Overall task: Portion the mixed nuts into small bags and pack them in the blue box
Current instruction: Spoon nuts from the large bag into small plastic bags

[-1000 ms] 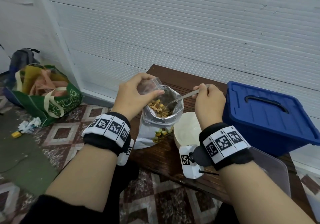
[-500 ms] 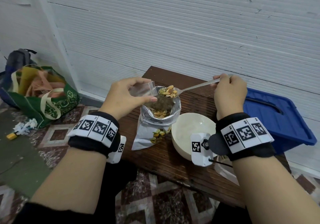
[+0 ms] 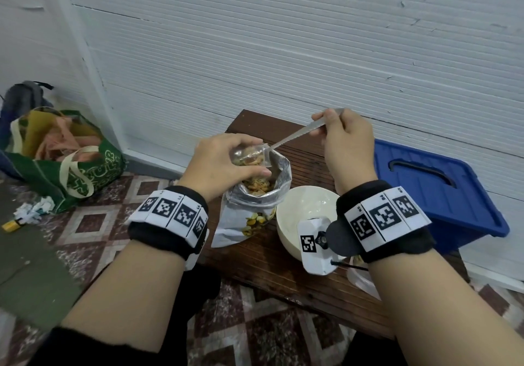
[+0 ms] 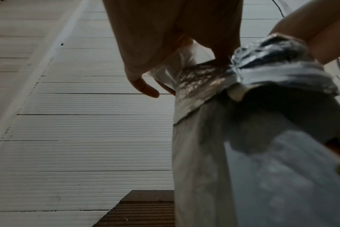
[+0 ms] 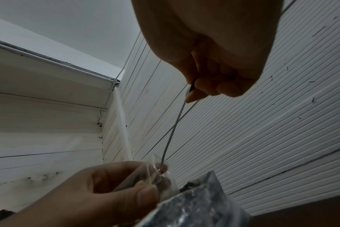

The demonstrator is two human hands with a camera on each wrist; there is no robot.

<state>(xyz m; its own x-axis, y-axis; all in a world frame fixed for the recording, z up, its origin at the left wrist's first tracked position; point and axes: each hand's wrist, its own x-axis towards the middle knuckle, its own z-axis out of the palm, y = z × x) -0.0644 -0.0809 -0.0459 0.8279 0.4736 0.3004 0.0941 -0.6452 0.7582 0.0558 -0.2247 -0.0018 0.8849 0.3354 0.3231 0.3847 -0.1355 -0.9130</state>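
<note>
Head view: spoon (image 3: 295, 136) bowl hidden in small bag (image 3: 251, 156)

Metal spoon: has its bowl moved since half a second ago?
Yes. The metal spoon has tipped its bowl down into the small clear plastic bag, over the foil nut pouch.

1. Your head view is evenly, softly lit; the wall (image 3: 283, 54) lines bow toward the edges.
2. Both wrist views are dim, and your hands are backlit against that wall.
3. The foil bag (image 4: 281, 138) near the left wrist lens is blurred.
</note>
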